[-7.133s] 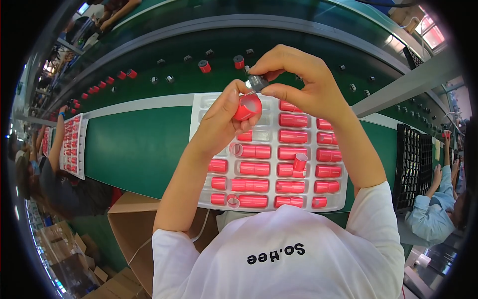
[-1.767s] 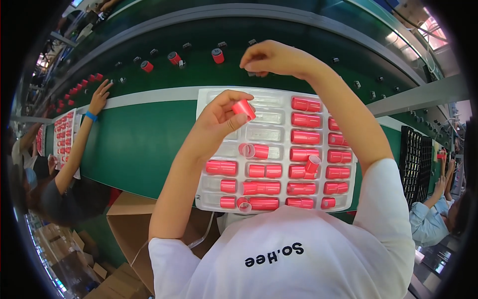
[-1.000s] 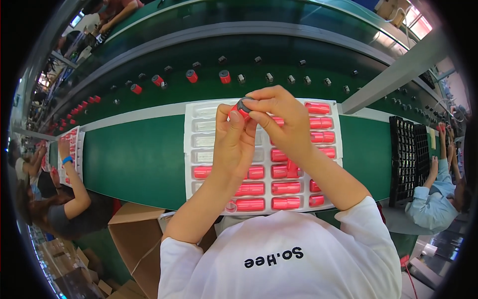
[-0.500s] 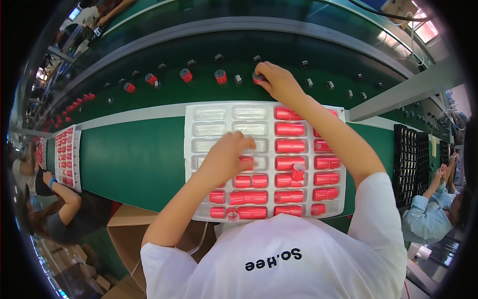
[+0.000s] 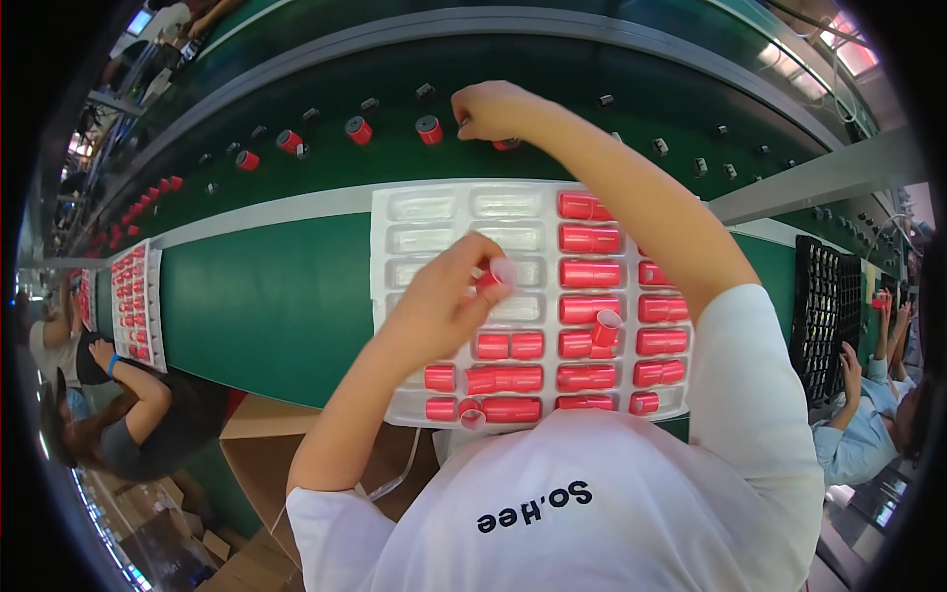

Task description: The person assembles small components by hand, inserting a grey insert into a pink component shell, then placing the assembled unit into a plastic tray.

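While the head view looked down over the person's white shirt (image 5: 592, 503) at the lower middle of the frame, the left hand (image 5: 444, 301) hovered over the centre of a clear plastic tray (image 5: 419, 207), fingers closed around a small red cap (image 5: 496, 274) with its pale open end facing right. The cap sat just above an unfilled pocket of the tray, pinched between thumb and fingertips. The right hand (image 5: 493, 107) reached to the upper middle of the frame, onto the dark green conveyor belt (image 5: 552, 69), fingers curled down over a red piece (image 5: 507, 144) of which only an edge showed; whether it was actually gripped could not be told. Just left of that hand two red caps (image 5: 429, 129) and (image 5: 358, 129) stood upright on the belt, with further ones trailing toward the upper left. The tray lay on a green table top (image 5: 266, 296); its right-hand columns and lower rows held red cylinders lying flat, its upper-left pockets were bare. One cap (image 5: 607, 326) stood tilted on the filled rows, right of centre. At the left edge a second tray of red pieces (image 5: 133, 306) lay beside another person's arm (image 5: 138, 380). At the right edge a black gridded tray (image 5: 824, 306) sat near a co-worker in blue (image 5: 868, 414). A cardboard box (image 5: 261, 454) showed at lower left.
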Demonstrator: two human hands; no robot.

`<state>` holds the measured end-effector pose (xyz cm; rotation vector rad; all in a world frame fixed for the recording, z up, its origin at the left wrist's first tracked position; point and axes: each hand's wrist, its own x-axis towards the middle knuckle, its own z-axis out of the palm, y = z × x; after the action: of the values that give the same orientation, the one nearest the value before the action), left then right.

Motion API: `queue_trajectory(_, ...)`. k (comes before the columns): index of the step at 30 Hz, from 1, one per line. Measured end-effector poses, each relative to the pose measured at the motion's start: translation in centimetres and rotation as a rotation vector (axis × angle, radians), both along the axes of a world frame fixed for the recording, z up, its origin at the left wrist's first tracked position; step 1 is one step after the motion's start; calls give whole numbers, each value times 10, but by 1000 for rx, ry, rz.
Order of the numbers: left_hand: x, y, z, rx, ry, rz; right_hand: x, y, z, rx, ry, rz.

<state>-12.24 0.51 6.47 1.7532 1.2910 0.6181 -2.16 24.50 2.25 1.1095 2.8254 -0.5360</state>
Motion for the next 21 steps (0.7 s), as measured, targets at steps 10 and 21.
queue_trajectory(10,18,5,3,-209,-1185,198,73,-128,78,-753,1255,51)
queue_trajectory(21,46,7,21,-296,-1467,435,108,-176,80,-184,1319,-25)
